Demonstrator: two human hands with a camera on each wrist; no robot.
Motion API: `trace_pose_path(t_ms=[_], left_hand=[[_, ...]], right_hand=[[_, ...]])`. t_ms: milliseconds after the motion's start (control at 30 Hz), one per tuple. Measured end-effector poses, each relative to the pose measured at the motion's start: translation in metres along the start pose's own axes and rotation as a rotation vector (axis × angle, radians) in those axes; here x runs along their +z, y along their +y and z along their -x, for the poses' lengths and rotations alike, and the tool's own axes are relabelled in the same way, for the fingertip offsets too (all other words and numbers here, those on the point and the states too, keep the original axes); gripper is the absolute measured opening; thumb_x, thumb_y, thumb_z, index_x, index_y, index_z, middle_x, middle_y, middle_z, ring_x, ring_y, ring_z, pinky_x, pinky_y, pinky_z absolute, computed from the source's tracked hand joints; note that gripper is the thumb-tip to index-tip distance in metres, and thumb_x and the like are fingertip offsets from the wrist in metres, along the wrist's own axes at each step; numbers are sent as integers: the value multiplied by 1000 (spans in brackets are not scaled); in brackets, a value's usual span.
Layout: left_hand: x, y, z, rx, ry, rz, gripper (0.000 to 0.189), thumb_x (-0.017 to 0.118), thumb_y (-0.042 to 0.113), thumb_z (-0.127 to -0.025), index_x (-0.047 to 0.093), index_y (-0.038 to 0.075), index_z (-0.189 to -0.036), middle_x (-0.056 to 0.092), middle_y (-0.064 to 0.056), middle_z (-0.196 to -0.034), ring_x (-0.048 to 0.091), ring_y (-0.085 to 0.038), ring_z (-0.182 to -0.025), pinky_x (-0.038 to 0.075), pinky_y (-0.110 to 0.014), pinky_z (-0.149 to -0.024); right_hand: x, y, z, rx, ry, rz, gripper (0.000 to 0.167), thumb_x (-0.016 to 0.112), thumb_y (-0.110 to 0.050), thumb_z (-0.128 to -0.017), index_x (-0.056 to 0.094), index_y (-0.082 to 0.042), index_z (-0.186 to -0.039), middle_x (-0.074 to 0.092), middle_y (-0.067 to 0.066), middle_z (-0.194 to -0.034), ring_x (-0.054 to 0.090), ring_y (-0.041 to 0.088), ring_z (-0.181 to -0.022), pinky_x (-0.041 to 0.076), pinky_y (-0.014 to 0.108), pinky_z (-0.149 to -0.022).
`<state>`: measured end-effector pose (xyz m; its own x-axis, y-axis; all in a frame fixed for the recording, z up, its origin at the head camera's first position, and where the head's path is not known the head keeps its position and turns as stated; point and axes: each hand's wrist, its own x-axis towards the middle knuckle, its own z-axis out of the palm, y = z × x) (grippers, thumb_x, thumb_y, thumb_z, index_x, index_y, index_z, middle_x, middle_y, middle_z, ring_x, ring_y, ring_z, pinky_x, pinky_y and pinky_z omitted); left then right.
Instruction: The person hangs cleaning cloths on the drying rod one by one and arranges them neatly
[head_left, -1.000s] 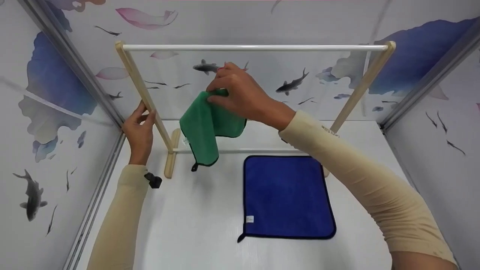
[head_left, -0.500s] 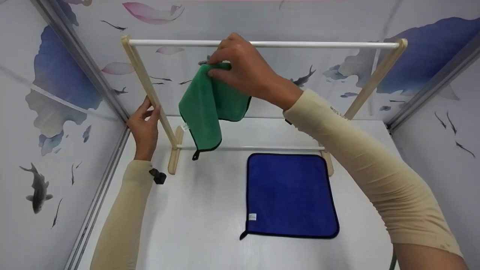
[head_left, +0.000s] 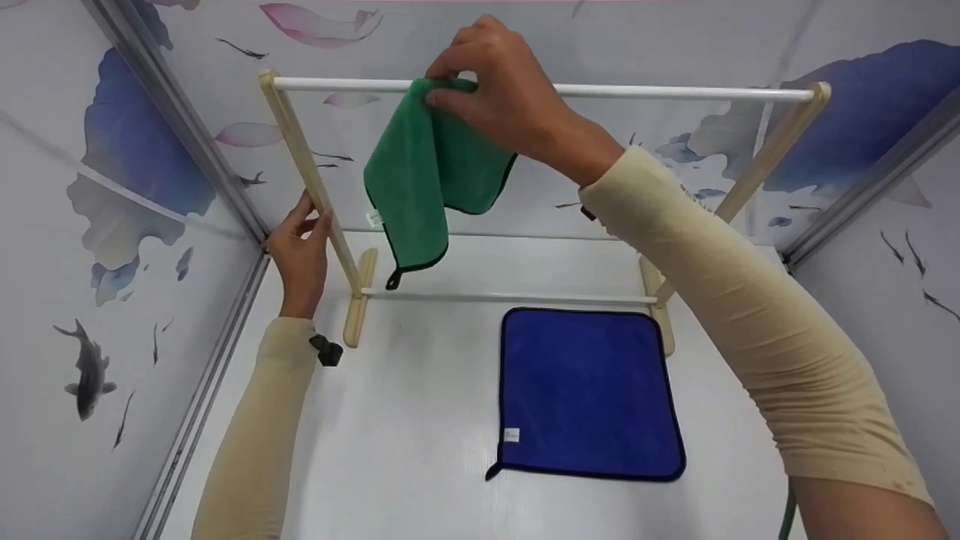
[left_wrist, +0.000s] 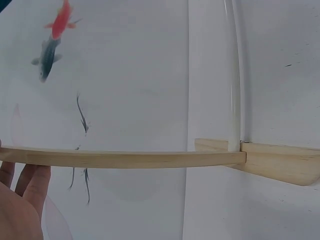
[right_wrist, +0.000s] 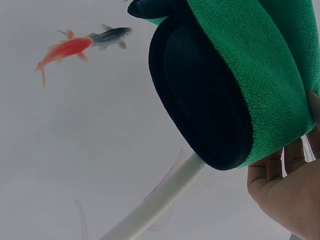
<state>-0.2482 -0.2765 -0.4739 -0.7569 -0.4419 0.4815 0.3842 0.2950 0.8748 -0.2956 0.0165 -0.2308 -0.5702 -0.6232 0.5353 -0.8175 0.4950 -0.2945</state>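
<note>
My right hand (head_left: 517, 90) pinches a green towel (head_left: 409, 172) with dark edging by its upper edge, level with the rack's white top rail (head_left: 675, 92). The towel hangs down in folds, its loop at the lowest corner; the right wrist view shows its dark underside (right_wrist: 200, 95) overlapping the rail. On the left, my left hand (head_left: 300, 247) holds the wooden side post (head_left: 311, 169) of the drying rack between thumb and fingers. In the left wrist view, fingertips (left_wrist: 37, 182) lie against that post. A blue towel (head_left: 589, 394) with black edging lies flat on the white table.
The rack's wooden feet (head_left: 360, 300) stand on the table, joined by a thin white lower bar (head_left: 510, 298). Printed walls (head_left: 150, 150) with fish and flowers enclose the table on the left, back and right. A green strip (head_left: 787, 510) shows beside the right elbow.
My right hand has lifted the green towel upward, from below the top rail to the rail's level. My left hand stays on the side post. The head view has shifted slightly.
</note>
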Motion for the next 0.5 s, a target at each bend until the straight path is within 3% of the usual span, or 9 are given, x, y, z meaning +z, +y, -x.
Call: trace_pose_path(t_ms=[267, 500], left_hand=[[5, 4, 1, -34, -9, -24, 47, 69, 0, -108, 61, 5, -154, 69, -16, -148, 65, -18, -101, 58, -22, -87], [3, 4, 1, -47, 7, -49, 47, 70, 1, -108, 62, 6, -154, 70, -15, -146, 64, -14, -99, 57, -24, -88]], right_hand=[[-22, 0, -6, -31, 52, 8, 28, 67, -21, -113, 81, -4, -129, 76, 14, -128, 67, 23, -123, 49, 29, -117], [-33, -2, -13, 35, 60, 14, 30, 66, -24, -114, 77, -7, -136, 74, 8, -138, 70, 19, -129, 45, 29, -120]])
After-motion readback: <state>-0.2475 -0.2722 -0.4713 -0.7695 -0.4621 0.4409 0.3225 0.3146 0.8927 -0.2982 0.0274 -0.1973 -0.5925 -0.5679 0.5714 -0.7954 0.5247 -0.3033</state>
